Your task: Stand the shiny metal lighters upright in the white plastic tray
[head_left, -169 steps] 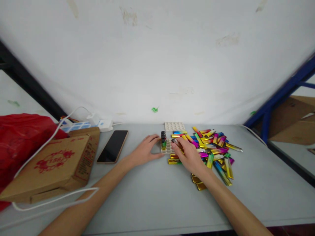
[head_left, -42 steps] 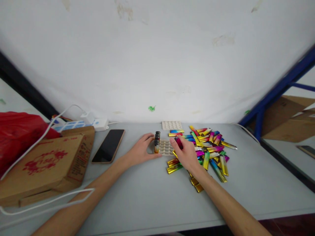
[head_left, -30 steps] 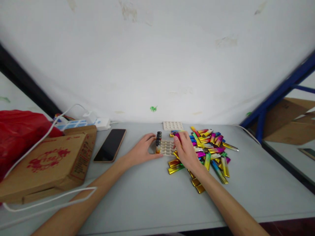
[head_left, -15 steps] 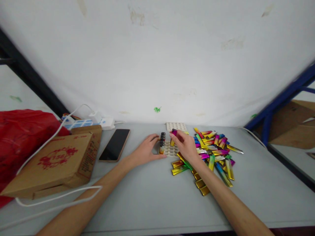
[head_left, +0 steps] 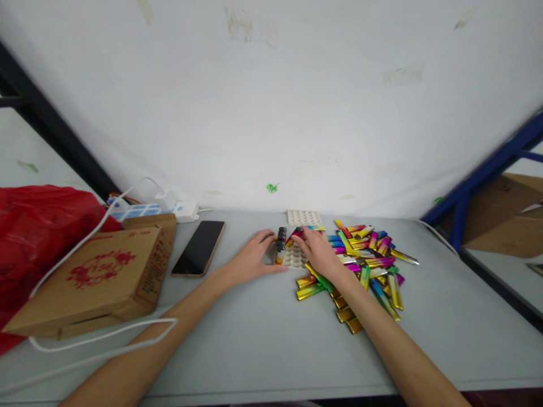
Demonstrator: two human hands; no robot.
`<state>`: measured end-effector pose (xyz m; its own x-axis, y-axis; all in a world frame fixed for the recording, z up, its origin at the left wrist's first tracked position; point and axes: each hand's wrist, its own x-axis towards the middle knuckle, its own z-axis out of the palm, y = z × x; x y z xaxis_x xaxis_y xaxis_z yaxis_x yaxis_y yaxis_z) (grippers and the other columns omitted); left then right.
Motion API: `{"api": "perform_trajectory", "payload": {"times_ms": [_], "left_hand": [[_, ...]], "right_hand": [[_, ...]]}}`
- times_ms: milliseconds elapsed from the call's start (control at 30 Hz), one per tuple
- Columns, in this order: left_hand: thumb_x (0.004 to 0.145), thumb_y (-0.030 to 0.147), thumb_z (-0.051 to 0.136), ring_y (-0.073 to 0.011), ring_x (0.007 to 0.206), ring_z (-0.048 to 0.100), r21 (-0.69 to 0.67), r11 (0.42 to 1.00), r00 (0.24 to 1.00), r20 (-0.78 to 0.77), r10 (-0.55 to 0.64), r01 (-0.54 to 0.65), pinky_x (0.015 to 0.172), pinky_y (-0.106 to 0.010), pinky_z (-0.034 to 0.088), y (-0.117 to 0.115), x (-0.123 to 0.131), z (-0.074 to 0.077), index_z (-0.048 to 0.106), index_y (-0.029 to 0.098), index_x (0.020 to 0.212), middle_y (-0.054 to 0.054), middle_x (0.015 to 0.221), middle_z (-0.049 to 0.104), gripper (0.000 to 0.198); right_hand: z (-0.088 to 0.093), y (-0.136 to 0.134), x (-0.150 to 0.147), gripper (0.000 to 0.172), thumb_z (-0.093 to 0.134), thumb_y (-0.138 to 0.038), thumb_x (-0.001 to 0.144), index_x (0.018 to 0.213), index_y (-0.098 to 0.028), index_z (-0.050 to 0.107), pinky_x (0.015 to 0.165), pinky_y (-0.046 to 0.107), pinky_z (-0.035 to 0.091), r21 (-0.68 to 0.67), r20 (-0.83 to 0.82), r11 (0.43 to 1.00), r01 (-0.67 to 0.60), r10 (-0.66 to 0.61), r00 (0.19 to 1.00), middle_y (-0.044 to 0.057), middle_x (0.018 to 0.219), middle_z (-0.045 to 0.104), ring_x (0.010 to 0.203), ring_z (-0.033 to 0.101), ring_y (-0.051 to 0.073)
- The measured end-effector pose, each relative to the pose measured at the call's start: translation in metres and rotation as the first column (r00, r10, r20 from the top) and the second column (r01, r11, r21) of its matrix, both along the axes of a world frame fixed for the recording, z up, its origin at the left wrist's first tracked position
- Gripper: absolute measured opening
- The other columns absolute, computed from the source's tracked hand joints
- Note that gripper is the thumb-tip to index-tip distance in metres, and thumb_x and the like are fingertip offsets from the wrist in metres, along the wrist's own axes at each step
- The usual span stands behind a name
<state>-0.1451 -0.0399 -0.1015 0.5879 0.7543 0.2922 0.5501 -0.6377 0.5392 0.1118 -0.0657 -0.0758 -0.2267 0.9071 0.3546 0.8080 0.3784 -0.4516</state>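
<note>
A pale tray with rows of pockets (head_left: pixel 294 259) lies on the table between my hands. Along its left side stands a row of lighters with black tops (head_left: pixel 280 246). My left hand (head_left: pixel 251 257) curves around that side, fingers and thumb apart, the thumb at the tray's front corner. Pinched in my right hand (head_left: pixel 319 251) is a purple-and-yellow lighter (head_left: pixel 293 236), tilted over the back of the tray; the fingers partly cover it. Just right of the tray lies a loose pile of shiny multicoloured lighters (head_left: pixel 360 254), partly behind my right forearm.
A second pale tray (head_left: pixel 304 217) lies by the wall. To the left are a phone (head_left: pixel 198 249), a brown cardboard box (head_left: pixel 93 277), a red bag (head_left: pixel 42 226) and a power strip (head_left: pixel 142 212). A white cable (head_left: pixel 106 333) crosses near my left forearm.
The lighter in my right hand has gone from nearly upright to tilted, its top still near the back of the tray. My left hand has barely moved.
</note>
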Motion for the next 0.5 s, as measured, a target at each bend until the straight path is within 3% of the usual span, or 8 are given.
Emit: {"api": "perform_trajectory", "payload": {"times_ms": [133,267,500], "left_hand": [[0.085,0.07,0.097,-0.0427,0.155,0.062,0.013,1.0,1.0,0.003,-0.002,0.002,0.136,-0.057,0.049,0.001,-0.001,-0.002,0.072,0.02,0.148,-0.02,0.164,0.065,0.084],[0.085,0.073,0.095,-0.0427,0.154,0.063,0.025,1.0,1.0,0.002,-0.003,0.003,0.136,-0.056,0.049,0.003,-0.003,-0.003,0.073,0.02,0.148,-0.02,0.164,0.065,0.086],[0.085,0.075,0.094,-0.0433,0.152,0.065,0.036,0.999,1.0,0.007,-0.003,0.003,0.135,-0.057,0.052,0.004,-0.005,-0.006,0.073,0.022,0.148,-0.019,0.163,0.067,0.085]], "right_hand": [[0.002,-0.001,-0.007,0.013,0.059,-0.03,0.122,0.118,-0.02,0.067,0.083,0.033,0.053,-0.065,0.142,0.997,0.034,-0.025,0.99,0.015,0.109,0.086,0.102,0.081,0.03],[0.006,-0.003,-0.014,0.017,0.058,-0.032,0.123,0.126,-0.017,0.067,0.08,0.031,0.05,-0.097,0.248,0.993,0.069,-0.043,0.968,0.018,0.116,0.086,0.105,0.083,0.03],[0.021,0.01,-0.007,0.02,0.058,-0.034,0.124,0.126,-0.017,0.068,0.076,0.03,0.046,-0.176,0.263,0.984,0.026,0.021,0.965,0.016,0.108,0.087,0.099,0.083,0.028]]}}
